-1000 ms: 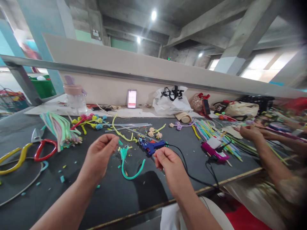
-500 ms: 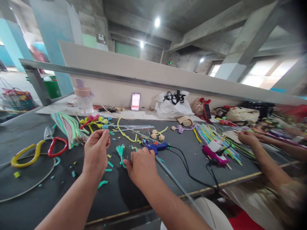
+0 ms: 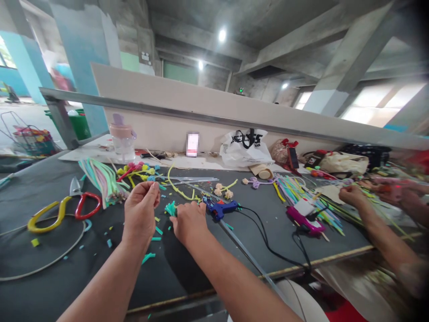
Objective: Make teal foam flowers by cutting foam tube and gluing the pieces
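Teal tuft (image 3: 170, 208) lies inward from the bench's (image 3: 43, 297) front edge, likely for reach, beside the right hand (image 3: 191, 222), grip impossible to tell; left hand (image 3: 140, 206) fingertips together.

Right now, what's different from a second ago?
The right hand moved left, away from the blue glue gun, to the teal piece, covering its stem; any grip is hidden. The left hand stays raised and pinched. The scissors and glue gun stayed put.

Right fingers (image 3: 191, 211) now at turquoise tuft (image 3: 170, 208)
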`<move>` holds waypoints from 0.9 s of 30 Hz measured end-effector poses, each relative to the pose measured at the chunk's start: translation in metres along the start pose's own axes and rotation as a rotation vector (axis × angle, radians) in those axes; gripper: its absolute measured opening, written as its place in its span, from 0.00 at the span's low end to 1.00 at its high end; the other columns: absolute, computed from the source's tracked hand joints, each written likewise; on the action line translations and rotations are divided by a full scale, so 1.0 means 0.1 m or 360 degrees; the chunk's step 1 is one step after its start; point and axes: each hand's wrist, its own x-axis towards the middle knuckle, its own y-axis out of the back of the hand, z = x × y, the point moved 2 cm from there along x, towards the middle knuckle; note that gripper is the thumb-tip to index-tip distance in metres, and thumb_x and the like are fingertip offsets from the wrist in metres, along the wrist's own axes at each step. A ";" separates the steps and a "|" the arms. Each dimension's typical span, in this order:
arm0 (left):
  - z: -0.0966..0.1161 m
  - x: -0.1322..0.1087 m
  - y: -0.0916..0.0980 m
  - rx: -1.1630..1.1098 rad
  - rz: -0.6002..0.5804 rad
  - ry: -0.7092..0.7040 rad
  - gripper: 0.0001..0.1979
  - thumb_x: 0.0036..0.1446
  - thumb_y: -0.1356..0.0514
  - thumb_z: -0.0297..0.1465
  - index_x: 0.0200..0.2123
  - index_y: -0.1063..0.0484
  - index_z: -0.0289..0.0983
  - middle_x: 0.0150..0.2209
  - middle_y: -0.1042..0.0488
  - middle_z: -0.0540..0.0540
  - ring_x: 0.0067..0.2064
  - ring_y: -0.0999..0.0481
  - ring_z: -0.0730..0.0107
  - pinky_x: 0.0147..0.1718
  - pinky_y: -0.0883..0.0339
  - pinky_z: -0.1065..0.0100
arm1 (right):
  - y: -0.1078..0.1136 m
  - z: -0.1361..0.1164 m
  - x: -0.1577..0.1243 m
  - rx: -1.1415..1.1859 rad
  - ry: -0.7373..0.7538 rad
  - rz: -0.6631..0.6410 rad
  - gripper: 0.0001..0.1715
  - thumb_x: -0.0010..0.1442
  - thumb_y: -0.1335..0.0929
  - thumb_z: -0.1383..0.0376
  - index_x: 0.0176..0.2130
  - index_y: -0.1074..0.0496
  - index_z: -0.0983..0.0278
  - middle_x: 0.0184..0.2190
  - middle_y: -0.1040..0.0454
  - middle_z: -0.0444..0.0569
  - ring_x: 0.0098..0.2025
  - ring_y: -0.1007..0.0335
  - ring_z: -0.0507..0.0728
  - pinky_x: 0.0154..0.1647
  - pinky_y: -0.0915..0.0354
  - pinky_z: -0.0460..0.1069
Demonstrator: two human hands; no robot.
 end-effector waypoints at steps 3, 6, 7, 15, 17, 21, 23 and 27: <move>-0.02 0.01 0.01 0.0013 -0.0012 0.0046 0.08 0.48 0.36 0.33 0.26 0.32 0.35 0.18 0.36 0.56 0.20 0.40 0.81 0.18 0.51 0.76 | 0.00 0.02 0.05 0.0044 -0.0003 -0.0033 0.07 0.56 0.33 0.65 0.31 0.26 0.64 0.33 0.23 0.52 0.43 0.32 0.61 0.46 0.48 0.56; -0.03 0.01 0.00 0.0022 -0.0125 0.0133 0.09 0.47 0.36 0.34 0.26 0.31 0.35 0.18 0.36 0.56 0.20 0.40 0.81 0.19 0.50 0.76 | 0.10 0.10 0.03 0.0129 -0.0075 -0.0009 0.08 0.56 0.34 0.63 0.29 0.26 0.63 0.30 0.22 0.51 0.40 0.30 0.61 0.43 0.46 0.55; -0.03 0.00 -0.01 0.0027 -0.0177 0.0175 0.09 0.47 0.35 0.34 0.26 0.31 0.35 0.18 0.36 0.56 0.20 0.40 0.81 0.19 0.50 0.77 | 0.15 0.13 0.01 0.0162 -0.0102 0.0014 0.09 0.57 0.34 0.62 0.29 0.26 0.62 0.31 0.22 0.50 0.40 0.29 0.60 0.43 0.46 0.54; -0.04 -0.21 -0.13 -0.0058 -0.0749 0.0785 0.09 0.46 0.33 0.32 0.24 0.30 0.34 0.43 0.28 0.48 0.24 0.38 0.84 0.23 0.42 0.77 | 0.52 0.44 -0.36 0.1283 -0.0401 0.0204 0.09 0.57 0.36 0.62 0.27 0.33 0.63 0.22 0.25 0.45 0.24 0.33 0.52 0.25 0.43 0.45; -0.07 -0.29 -0.17 -0.0127 -0.0881 0.0928 0.09 0.47 0.33 0.32 0.24 0.29 0.35 0.36 0.27 0.48 0.25 0.37 0.81 0.24 0.42 0.77 | 0.56 0.47 -0.45 0.1674 -0.0493 0.0103 0.08 0.55 0.36 0.64 0.25 0.37 0.62 0.20 0.27 0.44 0.22 0.34 0.51 0.23 0.43 0.44; -0.12 -0.39 -0.24 -0.0203 -0.1030 0.1023 0.07 0.47 0.33 0.32 0.25 0.28 0.36 0.35 0.27 0.48 0.25 0.36 0.79 0.23 0.41 0.76 | 0.60 0.51 -0.57 0.2011 -0.0578 -0.0043 0.08 0.54 0.36 0.68 0.24 0.40 0.62 0.16 0.30 0.41 0.18 0.37 0.49 0.21 0.42 0.43; -0.12 -0.41 -0.26 -0.0187 -0.1065 0.1007 0.06 0.47 0.34 0.31 0.25 0.28 0.36 0.43 0.26 0.45 0.28 0.32 0.76 0.25 0.39 0.75 | 0.56 0.54 -0.60 0.2013 -0.0585 -0.0054 0.09 0.53 0.35 0.67 0.24 0.40 0.62 0.14 0.32 0.40 0.17 0.38 0.49 0.20 0.43 0.43; -0.12 -0.39 -0.26 -0.0179 -0.1080 0.1004 0.06 0.48 0.34 0.30 0.26 0.27 0.34 0.50 0.29 0.41 0.29 0.30 0.77 0.27 0.37 0.75 | 0.43 0.60 -0.64 0.1923 -0.0536 -0.0086 0.08 0.53 0.35 0.66 0.24 0.39 0.62 0.14 0.33 0.40 0.18 0.38 0.49 0.20 0.44 0.43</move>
